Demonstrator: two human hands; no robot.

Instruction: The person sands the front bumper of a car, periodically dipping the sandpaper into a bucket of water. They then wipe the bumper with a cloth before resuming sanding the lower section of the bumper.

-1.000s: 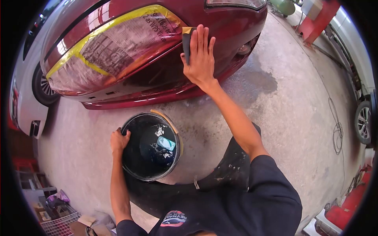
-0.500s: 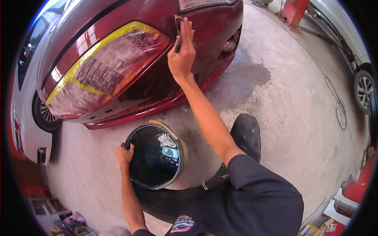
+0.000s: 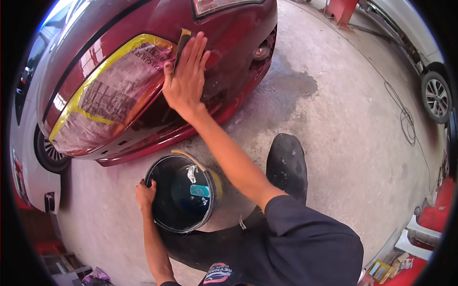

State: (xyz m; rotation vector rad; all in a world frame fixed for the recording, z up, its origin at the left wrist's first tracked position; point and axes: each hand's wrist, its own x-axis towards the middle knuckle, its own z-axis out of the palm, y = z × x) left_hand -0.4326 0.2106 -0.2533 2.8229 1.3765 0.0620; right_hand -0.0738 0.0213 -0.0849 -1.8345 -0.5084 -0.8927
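Observation:
My right hand lies flat against the dark red car bumper, fingers stretched out. Under the palm and fingers it holds a piece of sandpaper, dark on one face with a tan corner sticking out at the top. Part of the sheet is hidden by the hand. My left hand grips the left rim of a bucket, thumb inside. Dark water fills the bucket, and a teal block shows in it. Beside my right hand is a light masked with printed plastic and yellow tape.
Wet patches mark the concrete floor right of the bumper. A white car stands at the left, and another car's wheel shows at the right. A cable lies coiled on the floor. My knee is right of the bucket.
My right hand has moved down and left along the bumper with the sandpaper, now flatter against the surface. The view has shifted slightly; my left hand remains on the bucket rim.

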